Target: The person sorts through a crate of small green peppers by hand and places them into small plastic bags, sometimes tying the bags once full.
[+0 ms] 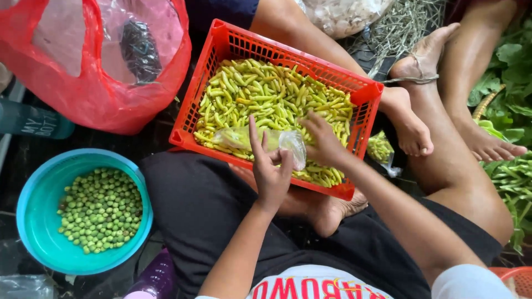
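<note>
Fingers of your left hand stand spread and upright, thumb side pressed to the mouth of a clear plastic bag, holding it open. Your right hand lies at 3 o'clock of the bag, fingertips curled down into the chillies; whether they pinch any, you cannot tell from this angle.

Bag: lying on its side across the near edge of the red crate, mouth toward 3 o'clock. It looks partly filled with pale green-yellow chillies, still slack near the mouth.

Crate: resting on your lap, heaped almost full with loose chillies. By the look of it, bagging is at an early to middle stage: one bag in progress, the bulk of the crate left.

One small filled bag of chillies lies outside the crate at 3 o'clock, beside another person's bare foot, likely a finished one.

At 9 o'clock, low: turquoise basin with small round green fruits, untouched. At 11 o'clock: red plastic bag, slumped open. Leafy greens at far 3 o'clock.
</note>
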